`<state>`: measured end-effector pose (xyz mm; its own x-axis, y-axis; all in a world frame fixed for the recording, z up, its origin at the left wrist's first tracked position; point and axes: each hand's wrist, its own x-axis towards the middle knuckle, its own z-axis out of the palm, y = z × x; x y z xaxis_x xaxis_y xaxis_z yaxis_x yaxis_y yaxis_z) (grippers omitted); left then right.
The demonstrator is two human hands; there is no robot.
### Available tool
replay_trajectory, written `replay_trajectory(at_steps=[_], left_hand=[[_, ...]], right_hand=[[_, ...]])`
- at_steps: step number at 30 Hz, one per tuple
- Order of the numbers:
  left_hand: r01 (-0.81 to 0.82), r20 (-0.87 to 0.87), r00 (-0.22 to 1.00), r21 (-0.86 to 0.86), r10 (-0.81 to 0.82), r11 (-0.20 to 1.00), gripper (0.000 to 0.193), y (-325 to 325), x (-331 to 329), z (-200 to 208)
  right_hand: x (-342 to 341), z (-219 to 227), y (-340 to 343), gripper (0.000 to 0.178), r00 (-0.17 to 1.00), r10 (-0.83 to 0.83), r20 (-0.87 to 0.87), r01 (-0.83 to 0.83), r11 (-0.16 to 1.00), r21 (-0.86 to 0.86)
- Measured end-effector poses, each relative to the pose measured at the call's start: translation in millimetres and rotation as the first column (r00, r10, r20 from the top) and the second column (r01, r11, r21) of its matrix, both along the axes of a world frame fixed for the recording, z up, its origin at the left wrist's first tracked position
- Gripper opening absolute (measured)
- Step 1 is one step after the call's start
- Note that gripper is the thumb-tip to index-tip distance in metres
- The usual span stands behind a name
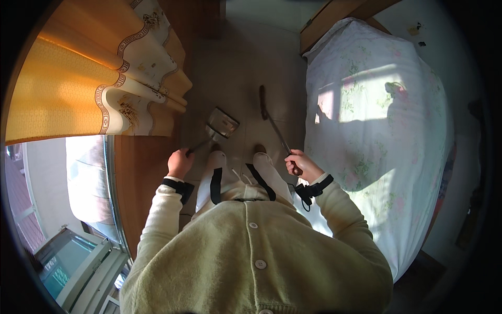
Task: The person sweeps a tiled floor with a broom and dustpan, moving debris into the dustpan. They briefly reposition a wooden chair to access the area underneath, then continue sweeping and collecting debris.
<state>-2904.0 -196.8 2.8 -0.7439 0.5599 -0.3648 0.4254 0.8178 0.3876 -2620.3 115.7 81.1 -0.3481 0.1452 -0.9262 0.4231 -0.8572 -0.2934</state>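
Observation:
My left hand (179, 164) is closed around the dark handle of a dustpan (223, 123). Its pan hangs ahead of my left foot, just over or on the floor; I cannot tell which. In my right hand (303, 165) is the long handle of a broom (278, 133), which slants forward and left. The broom's dark, narrow head (262, 102) lies farther out, to the right of the dustpan and apart from it. Both wrists wear black straps.
To the right stands a bed-like piece under a white floral sheet (361, 125). Yellow patterned curtains (78, 94) hang at the left, above a brown wooden panel (138, 183). Between them runs a tiled floor (240, 57). A window (68, 261) is at the lower left.

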Motion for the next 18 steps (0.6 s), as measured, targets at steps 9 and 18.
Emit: replay_trajectory(at_steps=[9, 18], left_hand=[[-0.597, 0.015, 0.802, -0.008, 0.597, 0.802, 0.028, -12, 180, 9], [-0.949, 0.022, 0.314, 0.003, 0.949, 0.314, 0.03, -28, 376, 26]], right_hand=[[-21, -13, 103, 0.074, 0.776, 0.63, 0.003, -0.625, 0.77, 0.128], [-37, -7, 84, 0.066, 0.381, 0.924, -0.024, -0.92, 0.382, 0.084]])
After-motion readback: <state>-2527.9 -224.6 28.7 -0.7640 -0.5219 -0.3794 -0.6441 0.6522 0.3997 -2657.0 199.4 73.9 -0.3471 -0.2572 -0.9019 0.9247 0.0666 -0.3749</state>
